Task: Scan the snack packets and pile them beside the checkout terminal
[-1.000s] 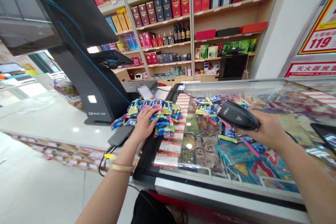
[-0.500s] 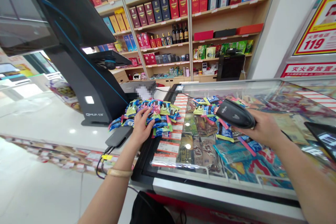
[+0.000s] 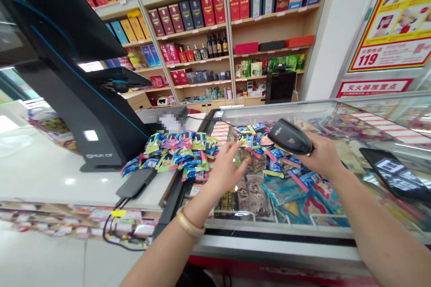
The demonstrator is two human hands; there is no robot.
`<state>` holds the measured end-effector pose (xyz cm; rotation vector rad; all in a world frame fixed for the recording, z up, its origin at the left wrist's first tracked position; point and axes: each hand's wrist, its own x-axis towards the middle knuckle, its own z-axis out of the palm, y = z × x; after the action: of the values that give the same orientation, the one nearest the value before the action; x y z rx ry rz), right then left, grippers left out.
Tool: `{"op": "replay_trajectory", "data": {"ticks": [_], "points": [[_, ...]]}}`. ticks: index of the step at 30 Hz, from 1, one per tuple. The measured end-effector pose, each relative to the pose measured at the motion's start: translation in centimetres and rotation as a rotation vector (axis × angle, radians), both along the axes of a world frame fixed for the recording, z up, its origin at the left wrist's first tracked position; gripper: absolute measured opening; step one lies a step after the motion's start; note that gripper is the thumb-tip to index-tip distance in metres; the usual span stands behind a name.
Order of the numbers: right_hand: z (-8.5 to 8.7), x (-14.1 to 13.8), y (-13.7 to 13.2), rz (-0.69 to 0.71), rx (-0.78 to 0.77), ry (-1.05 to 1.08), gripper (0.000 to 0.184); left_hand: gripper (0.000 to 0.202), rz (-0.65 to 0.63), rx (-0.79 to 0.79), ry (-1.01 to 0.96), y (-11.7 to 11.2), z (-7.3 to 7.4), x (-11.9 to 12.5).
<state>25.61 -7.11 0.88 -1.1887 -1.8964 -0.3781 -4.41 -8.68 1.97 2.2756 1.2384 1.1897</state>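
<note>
My right hand (image 3: 321, 157) grips a black barcode scanner (image 3: 289, 136), held over a scatter of small blue and green snack packets (image 3: 266, 152) on the glass lid of a display case (image 3: 303, 112). My left hand (image 3: 227, 168) hovers open above the glass, fingers spread, between two groups of packets. A larger pile of packets (image 3: 175, 150) lies to its left at the edge of the white counter. A gold bangle sits on my left wrist.
A black checkout terminal (image 3: 84, 98) stands on the white counter (image 3: 37, 170) at left, with a flat black device (image 3: 134, 182) and cables beside it. A phone (image 3: 393, 174) lies on the glass at right. Shelves of boxed goods and bottles (image 3: 202, 18) fill the back wall.
My left hand has left the left pile of packets and moved right, toward the packets under the scanner. The view has shifted to the right.
</note>
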Motion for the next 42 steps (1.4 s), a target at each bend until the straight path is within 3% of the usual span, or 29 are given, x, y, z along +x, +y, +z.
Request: {"op": "replay_trajectory", "data": {"ticks": [3,7,11,15,22,27,30,35,42], "points": [[-0.1,0.8,0.4,-0.075,0.006,-0.005,0.038,0.047,-0.068,-0.152,-0.001,0.9,-1.1,4.6],[-0.3,1.6,0.9,-0.166,-0.006,0.006,0.035,0.055,0.016,-0.179,0.108,1.9,-1.8,8.6],[-0.5,1.8,1.2,-0.201,-0.028,0.004,0.033,0.052,0.116,-0.062,0.276,2.7,-1.9,10.8],[-0.5,1.6,1.3,-0.223,-0.016,0.004,0.032,0.051,0.097,-0.040,0.346,3.2,-2.2,11.6],[-0.3,1.5,1.1,-0.218,-0.028,0.001,0.033,0.045,0.091,-0.035,0.296,2.9,-2.1,10.4],[-0.5,1.3,1.1,-0.177,-0.030,0.042,0.034,0.052,0.036,-0.021,0.258,3.0,-1.8,7.5],[-0.4,1.0,1.0,-0.102,-0.056,0.085,0.033,0.055,0.052,0.108,0.122,3.4,-2.0,4.9],[0.4,-0.3,0.0,0.141,-0.177,0.064,0.025,0.056,0.205,0.402,-0.077,4.4,-2.6,1.6],[1.3,-2.0,-1.0,0.298,-0.301,0.055,0.025,0.057,0.290,0.492,-0.168,5.0,-3.3,1.1]]}}
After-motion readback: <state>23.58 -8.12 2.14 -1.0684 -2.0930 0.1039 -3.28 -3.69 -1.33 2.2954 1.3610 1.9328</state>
